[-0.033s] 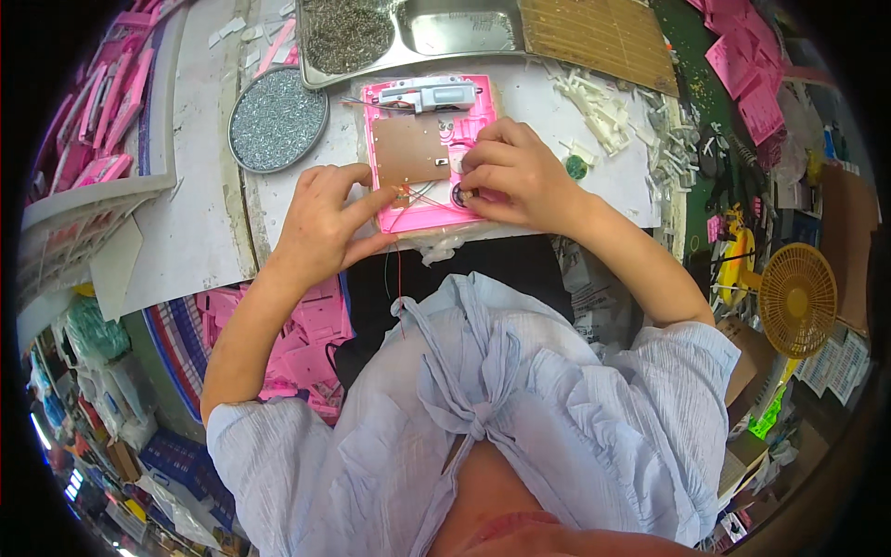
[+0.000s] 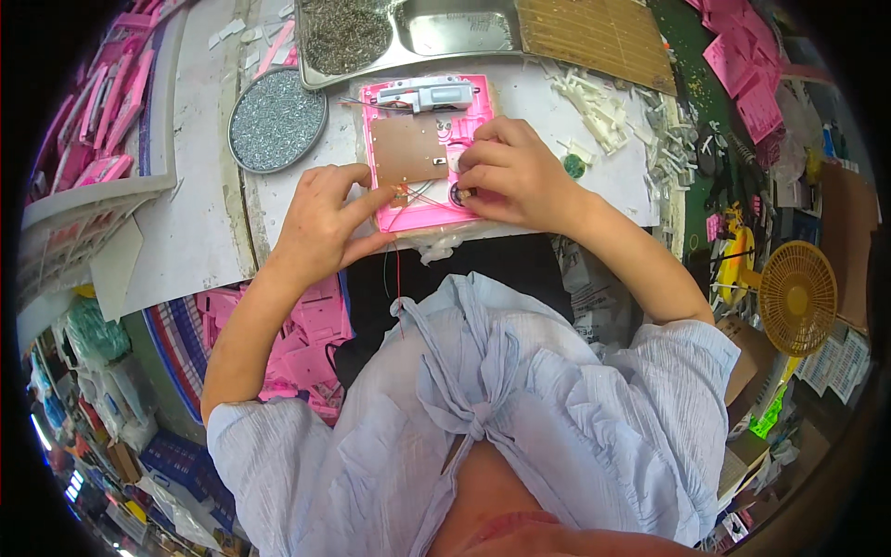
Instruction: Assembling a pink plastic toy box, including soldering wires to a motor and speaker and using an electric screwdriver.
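Note:
A pink plastic housing (image 2: 422,219) lies on the table in front of me. Inside it are a brown circuit board (image 2: 406,153), a grey-white module (image 2: 427,96) along its far side and several thin wires. My left hand (image 2: 320,215) grips the housing's near left corner, its index finger on a small part there and its thumb by the edge. Over the right side of the housing, my right hand (image 2: 515,181) has its fingers closed at a small round black part (image 2: 457,194). Those fingertips partly cover that part. Red and green wires (image 2: 399,278) hang off the near edge.
A round dish of small metal screws (image 2: 278,121) stands left of the housing. Beyond is a metal tray (image 2: 459,32) with small parts, beside a cardboard sheet (image 2: 599,37). White plastic pieces (image 2: 594,111) lie to the right. A yellow fan (image 2: 796,299) stands far right.

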Tool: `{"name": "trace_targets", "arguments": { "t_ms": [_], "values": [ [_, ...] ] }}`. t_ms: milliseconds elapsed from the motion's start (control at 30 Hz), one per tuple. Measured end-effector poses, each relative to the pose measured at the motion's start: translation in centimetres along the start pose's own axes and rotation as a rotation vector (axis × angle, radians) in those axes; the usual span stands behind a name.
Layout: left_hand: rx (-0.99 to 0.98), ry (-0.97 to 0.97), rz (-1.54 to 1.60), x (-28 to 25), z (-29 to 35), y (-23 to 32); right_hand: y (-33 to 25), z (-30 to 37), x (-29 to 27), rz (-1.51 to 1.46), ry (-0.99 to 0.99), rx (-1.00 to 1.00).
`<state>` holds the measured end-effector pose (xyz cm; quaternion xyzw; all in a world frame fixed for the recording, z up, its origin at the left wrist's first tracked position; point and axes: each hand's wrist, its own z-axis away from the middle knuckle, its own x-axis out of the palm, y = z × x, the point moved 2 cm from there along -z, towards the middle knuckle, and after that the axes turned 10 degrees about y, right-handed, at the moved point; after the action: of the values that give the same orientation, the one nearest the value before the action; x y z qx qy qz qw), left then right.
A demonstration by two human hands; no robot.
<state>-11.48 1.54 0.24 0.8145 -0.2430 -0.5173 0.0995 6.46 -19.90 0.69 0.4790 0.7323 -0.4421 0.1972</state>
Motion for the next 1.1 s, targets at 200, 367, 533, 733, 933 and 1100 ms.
{"name": "trace_targets", "arguments": {
  "t_ms": [200, 367, 533, 733, 933, 1100],
  "values": [
    [-0.098, -0.07, 0.085, 0.1, 0.3, 0.6, -0.8, 0.5, 1.3, 0.092, -0.001, 0.039],
    [-0.167, -0.127, 0.199, 0.3, -0.9, 0.9, -0.7, -0.2, 0.2, 0.234, -0.059, -0.067],
    [-0.138, -0.061, 0.255, 0.6, 0.0, 0.6, -0.6, 0.0, 0.5, 0.184, -0.077, 0.036],
    [-0.201, -0.07, 0.307, 2.2, 1.2, 2.6, -0.3, 1.7, -1.2, 0.018, -0.058, 0.068],
    [-0.182, -0.007, 0.304, 2.7, 0.7, 3.2, -1.0, 1.8, -2.2, -0.028, -0.068, 0.182],
    [-0.16, -0.036, 0.305, 3.2, -0.4, 3.0, -0.6, 2.5, -2.7, -0.06, -0.036, 0.179]
  ]
}}
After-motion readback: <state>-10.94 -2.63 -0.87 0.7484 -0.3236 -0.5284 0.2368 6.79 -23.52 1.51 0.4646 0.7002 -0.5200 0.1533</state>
